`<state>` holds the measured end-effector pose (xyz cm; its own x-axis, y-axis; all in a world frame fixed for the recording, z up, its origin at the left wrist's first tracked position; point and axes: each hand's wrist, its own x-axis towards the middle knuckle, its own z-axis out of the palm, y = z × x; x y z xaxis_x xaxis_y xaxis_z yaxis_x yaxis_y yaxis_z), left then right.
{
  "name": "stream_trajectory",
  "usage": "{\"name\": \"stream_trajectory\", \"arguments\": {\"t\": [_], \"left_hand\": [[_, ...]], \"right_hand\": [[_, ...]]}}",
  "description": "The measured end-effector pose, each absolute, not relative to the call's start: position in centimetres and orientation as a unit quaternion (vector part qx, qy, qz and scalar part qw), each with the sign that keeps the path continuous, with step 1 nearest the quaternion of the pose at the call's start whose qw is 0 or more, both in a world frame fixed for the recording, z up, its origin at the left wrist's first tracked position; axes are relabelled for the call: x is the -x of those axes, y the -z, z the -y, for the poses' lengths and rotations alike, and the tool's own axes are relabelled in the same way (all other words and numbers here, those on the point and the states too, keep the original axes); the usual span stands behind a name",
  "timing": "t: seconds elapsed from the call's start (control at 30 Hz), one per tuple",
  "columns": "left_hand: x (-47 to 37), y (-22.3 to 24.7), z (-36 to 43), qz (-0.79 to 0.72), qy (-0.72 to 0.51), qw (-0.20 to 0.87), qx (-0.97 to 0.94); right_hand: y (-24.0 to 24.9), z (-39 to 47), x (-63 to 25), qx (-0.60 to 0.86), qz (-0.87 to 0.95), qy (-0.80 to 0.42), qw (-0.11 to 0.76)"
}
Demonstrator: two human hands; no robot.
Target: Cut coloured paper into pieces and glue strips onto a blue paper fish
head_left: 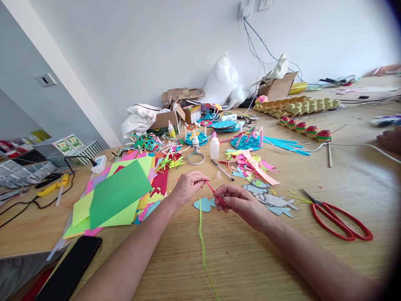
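A thin pink paper strip (210,186) runs between my two hands, above the wooden table. My left hand (189,187) pinches its far left end between thumb and fingertips. Its near right end is in the closed fingers of my right hand (239,202). Just below lies a light blue paper fish (205,205), with a long yellow-green strip (202,242) over it that trails toward the table's near side. Right of my right hand is a small pile of paper fish (275,200), some grey and some blue.
Red-handled scissors (341,219) lie at the right. Coloured paper sheets (119,196) and a black phone (70,267) are at the left. A glue bottle (214,147), a tape roll (196,158), a pen (222,170) and paper scraps (250,165) lie beyond my hands. Another person's hand (390,140) shows far right.
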<state>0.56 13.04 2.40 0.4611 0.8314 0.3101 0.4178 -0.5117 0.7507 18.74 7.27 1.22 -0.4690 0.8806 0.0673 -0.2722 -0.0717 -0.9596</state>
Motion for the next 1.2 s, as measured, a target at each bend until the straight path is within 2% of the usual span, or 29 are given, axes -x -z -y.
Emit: {"name": "stream_trajectory", "arguments": {"t": [0.17,0.4,0.5,0.7,0.9,1.0,1.2], "left_hand": [[0.1,-2.0,-13.5,-0.399,-0.292,0.506,-0.707],[0.7,-2.1,-13.4,-0.305,-0.33,0.677,-0.583],[0.8,-1.6,-13.4,-0.29,-0.342,0.715,-0.537],[0.9,-1.7,-13.6,-0.289,-0.347,0.726,-0.519],[0.1,-1.8,-13.5,-0.351,-0.373,0.644,-0.568],[-0.3,-1.8,-13.4,-0.356,-0.38,0.604,-0.603],[-0.4,-1.8,-13.4,-0.371,-0.379,0.568,-0.629]], "right_hand": [[-1.0,-7.3,-18.7,0.27,0.58,-0.656,0.401],[-0.7,-7.5,-18.4,0.312,0.569,-0.63,0.427],[-0.7,-7.5,-18.4,0.313,0.554,-0.64,0.432],[-0.9,-7.3,-18.5,0.315,0.55,-0.643,0.431],[-1.0,-7.2,-18.3,0.341,0.599,-0.598,0.408],[-0.8,-7.0,-18.1,0.361,0.673,-0.506,0.402],[-0.5,-6.4,-17.5,0.363,0.824,-0.189,0.392]]}}
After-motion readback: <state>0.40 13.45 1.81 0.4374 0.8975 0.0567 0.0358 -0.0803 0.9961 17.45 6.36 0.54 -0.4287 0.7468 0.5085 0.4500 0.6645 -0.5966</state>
